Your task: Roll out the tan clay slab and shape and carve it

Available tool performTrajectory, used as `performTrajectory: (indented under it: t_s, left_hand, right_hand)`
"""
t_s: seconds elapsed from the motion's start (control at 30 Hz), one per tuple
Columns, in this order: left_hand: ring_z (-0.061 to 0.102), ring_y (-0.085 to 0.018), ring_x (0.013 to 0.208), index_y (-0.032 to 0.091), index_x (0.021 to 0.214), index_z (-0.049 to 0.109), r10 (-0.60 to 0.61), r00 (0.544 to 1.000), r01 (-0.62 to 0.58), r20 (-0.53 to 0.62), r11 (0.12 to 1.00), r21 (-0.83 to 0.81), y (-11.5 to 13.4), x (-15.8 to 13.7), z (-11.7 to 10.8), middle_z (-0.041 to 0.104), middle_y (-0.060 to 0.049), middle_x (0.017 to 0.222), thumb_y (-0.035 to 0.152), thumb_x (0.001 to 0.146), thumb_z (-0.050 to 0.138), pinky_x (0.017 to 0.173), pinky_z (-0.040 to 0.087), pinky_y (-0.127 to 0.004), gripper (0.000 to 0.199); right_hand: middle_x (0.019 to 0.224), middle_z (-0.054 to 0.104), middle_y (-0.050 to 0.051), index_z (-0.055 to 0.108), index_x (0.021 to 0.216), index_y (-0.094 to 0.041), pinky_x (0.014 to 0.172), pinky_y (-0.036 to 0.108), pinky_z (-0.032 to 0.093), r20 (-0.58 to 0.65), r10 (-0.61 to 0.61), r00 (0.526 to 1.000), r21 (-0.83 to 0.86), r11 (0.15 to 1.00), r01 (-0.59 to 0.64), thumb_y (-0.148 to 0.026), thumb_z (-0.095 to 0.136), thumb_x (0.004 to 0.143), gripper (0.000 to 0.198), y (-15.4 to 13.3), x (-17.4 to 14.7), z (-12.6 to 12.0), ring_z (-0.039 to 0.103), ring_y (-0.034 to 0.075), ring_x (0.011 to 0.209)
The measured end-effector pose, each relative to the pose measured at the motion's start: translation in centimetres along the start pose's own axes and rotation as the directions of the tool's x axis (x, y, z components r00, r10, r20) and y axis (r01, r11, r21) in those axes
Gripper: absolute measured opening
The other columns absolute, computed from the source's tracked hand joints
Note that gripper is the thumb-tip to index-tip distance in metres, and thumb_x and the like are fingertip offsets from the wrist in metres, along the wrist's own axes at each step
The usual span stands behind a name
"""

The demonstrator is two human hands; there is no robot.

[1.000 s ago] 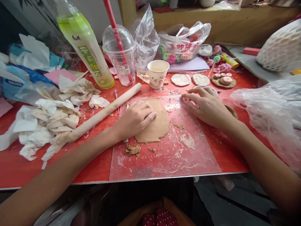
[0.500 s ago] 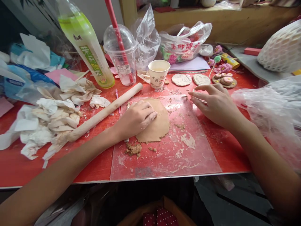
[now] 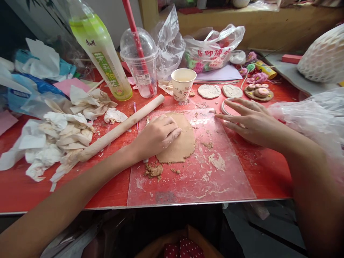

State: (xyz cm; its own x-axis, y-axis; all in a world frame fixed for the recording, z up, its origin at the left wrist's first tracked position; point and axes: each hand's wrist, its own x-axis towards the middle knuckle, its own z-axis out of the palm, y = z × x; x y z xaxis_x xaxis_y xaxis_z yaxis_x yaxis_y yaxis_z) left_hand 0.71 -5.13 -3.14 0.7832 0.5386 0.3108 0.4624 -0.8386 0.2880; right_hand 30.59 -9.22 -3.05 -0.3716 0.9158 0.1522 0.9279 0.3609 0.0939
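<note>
A flat, roundish slab of tan clay (image 3: 185, 143) lies on a clear plastic sheet (image 3: 228, 179) with a slightly ragged edge. My left hand (image 3: 162, 134) rests on the slab's left part, fingers curled under and close together; whatever they hold, if anything, is hidden. At the right edge of the sheet, my right hand (image 3: 249, 120) is spread open, palm down. Under its fingers shows part of a round pink thing with a white rim (image 3: 228, 107), mostly covered. A small thin stick (image 3: 212, 110) lies just left of its fingertips.
A long rolling pin (image 3: 120, 129) lies left of the slab beside crumpled tissues (image 3: 61, 136). Behind stand a paper cup (image 3: 182, 87), a lidded plastic cup (image 3: 139, 68) and a green drink bottle (image 3: 104, 57). Flat clay discs (image 3: 209, 91) lie behind the sheet; clay crumbs (image 3: 153, 170) in front.
My right hand has turned flatter and its fingers have spread over the round pink thing, which now shows more. My left hand has stayed on the clay. The view has shifted slightly.
</note>
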Motion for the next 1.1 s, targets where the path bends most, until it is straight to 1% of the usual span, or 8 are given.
performTrajectory:
  t_s: [0.17,0.3,0.4,0.5,0.63,0.8,0.97,1.1]
  left_hand:
    - [0.052,-0.016,0.086,0.013,0.084,0.059,0.009,1.000,-0.009,-0.006,1.000,0.000,0.0,0.0,0.0,0.059,-0.005,0.087,0.025,0.093,0.040,0.082,0.040,-0.032,0.025]
    - [0.052,-0.016,0.086,0.014,0.084,0.059,0.016,1.000,-0.016,-0.006,1.000,0.006,0.0,-0.1,0.1,0.059,-0.005,0.088,0.025,0.093,0.039,0.082,0.041,-0.032,0.025]
    - [0.052,-0.016,0.086,0.015,0.084,0.059,0.019,1.000,-0.019,-0.003,1.000,0.007,-0.1,-0.1,0.1,0.059,-0.005,0.088,0.026,0.093,0.039,0.082,0.040,-0.032,0.025]
    - [0.051,-0.016,0.086,0.014,0.084,0.059,0.016,1.000,-0.016,-0.007,1.000,0.005,-0.1,-0.1,0.2,0.059,-0.005,0.088,0.026,0.093,0.039,0.082,0.040,-0.032,0.025]
    - [0.051,-0.016,0.086,0.013,0.084,0.059,0.020,1.000,-0.020,-0.008,1.000,0.005,-0.1,-0.1,0.2,0.059,-0.005,0.088,0.025,0.093,0.039,0.082,0.040,-0.032,0.025]
    - [0.051,-0.016,0.086,0.014,0.084,0.059,0.021,1.000,-0.021,-0.005,1.000,0.010,-0.1,-0.1,0.1,0.059,-0.005,0.088,0.026,0.093,0.039,0.083,0.040,-0.032,0.025]
    - [0.051,-0.016,0.085,0.014,0.082,0.059,0.032,0.999,-0.032,-0.001,0.999,0.025,0.1,0.0,-0.1,0.059,-0.005,0.087,0.026,0.093,0.039,0.082,0.040,-0.031,0.025]
    - [0.050,-0.016,0.084,0.013,0.082,0.059,0.042,0.999,-0.043,0.011,0.999,0.034,0.2,0.1,-0.2,0.059,-0.005,0.086,0.024,0.093,0.039,0.081,0.040,-0.031,0.025]
  right_hand:
    - [0.141,0.038,0.005,0.049,0.128,-0.028,0.106,0.048,0.025,-0.030,0.012,0.999,0.078,0.997,-0.009,-0.041,0.028,0.093,0.043,0.8,0.1,0.6,0.029,0.026,0.132]
    - [0.141,0.037,0.009,0.046,0.131,-0.023,0.105,0.049,0.027,-0.018,0.017,1.000,0.061,0.998,-0.016,-0.043,0.034,0.091,0.046,0.2,0.7,1.3,0.030,0.029,0.131]
    - [0.137,0.041,0.010,0.047,0.129,-0.025,0.103,0.051,0.029,-0.013,0.008,1.000,0.068,0.998,-0.007,-0.044,0.035,0.090,0.045,-0.2,0.9,1.4,0.033,0.030,0.129]
    - [0.136,0.041,0.013,0.048,0.128,-0.021,0.102,0.051,0.030,-0.043,0.025,0.999,0.038,0.999,-0.023,-0.045,0.033,0.090,0.047,-0.3,0.9,1.2,0.032,0.031,0.128]
    - [0.133,0.041,0.015,0.045,0.130,-0.015,0.102,0.048,0.030,-0.082,0.057,0.995,0.000,0.998,-0.058,-0.046,0.031,0.091,0.052,-0.4,0.8,0.9,0.035,0.031,0.124]
    - [0.134,0.040,0.013,0.044,0.131,-0.022,0.101,0.051,0.029,-0.056,0.062,0.997,0.040,0.997,-0.060,-0.047,0.031,0.090,0.050,-1.0,1.1,1.3,0.032,0.032,0.126]
    - [0.130,0.044,0.013,0.042,0.131,-0.023,0.096,0.051,0.034,-0.039,0.015,0.999,0.102,0.995,-0.011,-0.047,0.030,0.090,0.049,-1.6,1.7,1.8,0.037,0.031,0.121]
    - [0.128,0.045,0.012,0.043,0.131,-0.025,0.096,0.051,0.034,-0.045,0.015,0.999,0.103,0.995,-0.010,-0.043,0.026,0.092,0.046,-1.7,1.9,1.7,0.039,0.030,0.118]
